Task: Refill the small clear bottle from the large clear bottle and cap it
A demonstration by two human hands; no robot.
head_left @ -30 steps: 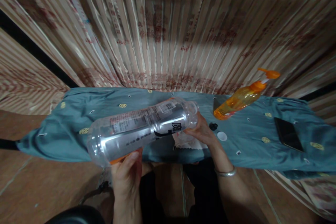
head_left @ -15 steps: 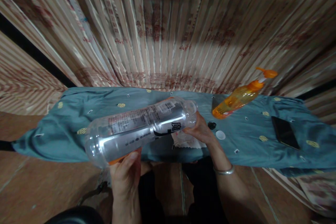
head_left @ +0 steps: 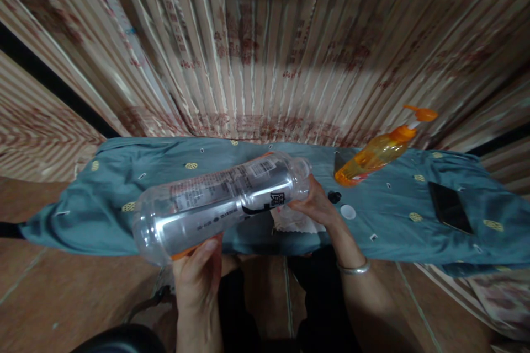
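A large clear plastic bottle [head_left: 223, 204] with a silver label and dark lettering lies tilted in the air between my hands, its uncapped-looking neck toward the right. My left hand [head_left: 201, 267] supports its base end from below, thumb on the near side; the other fingers are hidden behind it. Around the neck end closes my right hand [head_left: 312, 204], with a silver bangle on the wrist. Underneath, partly covered by the bottle and hand, is a white crinkled packet or tissue [head_left: 296, 222]. Just right of my right hand are a small black object [head_left: 334, 197] and a white round disc [head_left: 348, 212].
An orange pump bottle [head_left: 372, 155] stands at the back right of the narrow table, which has a teal patterned cloth [head_left: 99, 204]. A dark phone [head_left: 450, 208] lies at the right. Behind hangs a pleated curtain [head_left: 265, 66]. My legs are below the front edge.
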